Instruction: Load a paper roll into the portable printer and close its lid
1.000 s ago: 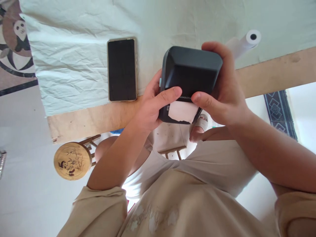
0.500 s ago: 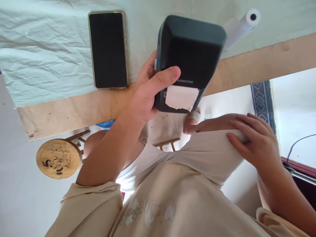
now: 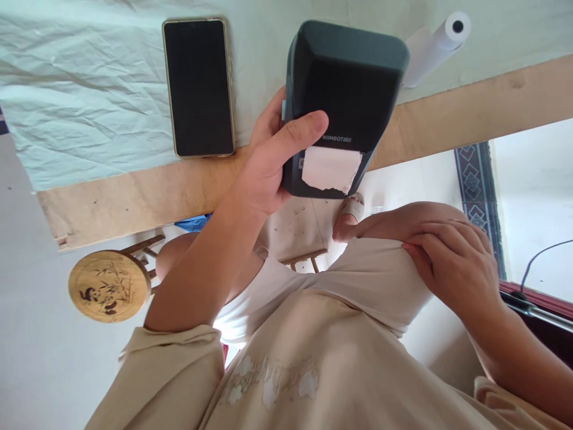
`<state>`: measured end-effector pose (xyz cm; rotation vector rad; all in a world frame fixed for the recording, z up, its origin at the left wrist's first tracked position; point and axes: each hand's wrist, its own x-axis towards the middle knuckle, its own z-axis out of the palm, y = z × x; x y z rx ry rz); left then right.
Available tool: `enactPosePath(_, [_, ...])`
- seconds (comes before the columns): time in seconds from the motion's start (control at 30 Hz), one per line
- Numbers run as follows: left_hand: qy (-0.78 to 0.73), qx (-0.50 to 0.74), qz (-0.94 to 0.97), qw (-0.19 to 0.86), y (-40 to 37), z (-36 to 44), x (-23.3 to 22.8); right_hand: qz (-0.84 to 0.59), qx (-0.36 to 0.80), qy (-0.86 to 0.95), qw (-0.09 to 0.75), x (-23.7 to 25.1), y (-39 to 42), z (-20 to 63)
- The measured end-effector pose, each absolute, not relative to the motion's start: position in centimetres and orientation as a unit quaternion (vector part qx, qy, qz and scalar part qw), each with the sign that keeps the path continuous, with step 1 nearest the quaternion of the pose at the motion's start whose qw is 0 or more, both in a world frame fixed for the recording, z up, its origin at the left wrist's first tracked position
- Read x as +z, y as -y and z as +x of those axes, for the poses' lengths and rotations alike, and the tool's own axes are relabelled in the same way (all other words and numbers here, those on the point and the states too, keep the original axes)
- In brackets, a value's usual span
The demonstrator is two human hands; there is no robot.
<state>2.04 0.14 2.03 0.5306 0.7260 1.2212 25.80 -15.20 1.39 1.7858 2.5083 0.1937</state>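
Observation:
In my left hand is a dark NIIMBOT label printer. The thumb lies across its front near the printed brand name, while the other fingers are hidden behind it. A torn-edged white paper label covers the lower part of that face. The printer is held up over the front edge of the table, slightly tilted. My right hand rests on my thigh close to the knee, its fingers draped over the leg with nothing visible in them.
A phone with a dark screen lies left of the printer on the pale green tablecloth. A white paper roll lies to the right. Bare wood forms the table's near edge. Below left stands a round wooden stool.
My right hand has shifted slightly left along the thigh, and its fingers have drawn closer together. My left hand still holds the label printer in nearly the same place.

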Motion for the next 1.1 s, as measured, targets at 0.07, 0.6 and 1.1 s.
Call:
enactPosePath(0.07, [-0.327, 0.554, 0.25, 0.723, -0.2, 1.9, 1.8, 0.582, 0.051, -0.812, 0.025, 1.7, 16.0, 25.5])
enactPosePath(0.6, [-0.344, 0.553, 0.243, 0.719, 0.1, 2.0, 2.1, 0.42, -0.413, -0.789, 0.176, 0.3, 25.2, 24.6])
enactPosePath(1.1, [-0.341, 0.541, 0.26, 0.724, -0.5, 1.9, 1.9, 0.628, 0.027, -0.774, -0.072, -0.4, 14.9, 29.7])
